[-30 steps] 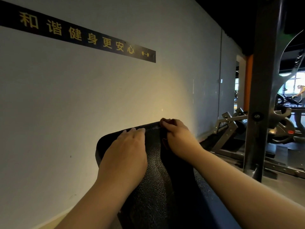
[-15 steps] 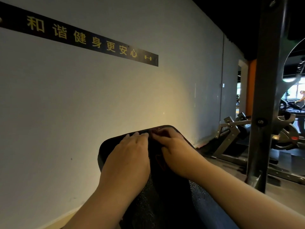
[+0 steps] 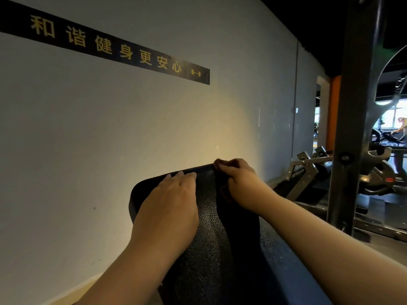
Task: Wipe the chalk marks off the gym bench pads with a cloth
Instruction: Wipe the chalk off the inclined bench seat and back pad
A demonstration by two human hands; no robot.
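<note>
**While the left hand braces the pad, the right has the cloth up at the top edge**

Since the right hand (image 3: 239,177) is bunched up at the very top edge of the bench pad (image 3: 207,216), I'd say we're mid-wipe, right at the far end of a stroke. Its fingers (image 3: 222,166) are curled and pinching the dark cloth (image 3: 240,234), which drapes from that edge down the right side of the sloped pad toward the person. Left hand (image 3: 169,205) lies flat on the pad just beside it, fingers (image 3: 187,175) straight and pressed together, tips at the rim. Looks like it's just bracing.

Next move, my guess: drag the cloth back down with some pressure, or slide it sideways onto the strip under the left hand, which would have to shift. Honestly can't make out any chalk in this light, so no idea how much is left.

Headcount: two hands, one cloth, one pad in view. Also one black sign strip (image 3: 105,47) with gold lettering on the wall (image 3: 88,128), one steel upright (image 3: 352,128) on the right, and some gym machines behind it, too murky to count.
</note>
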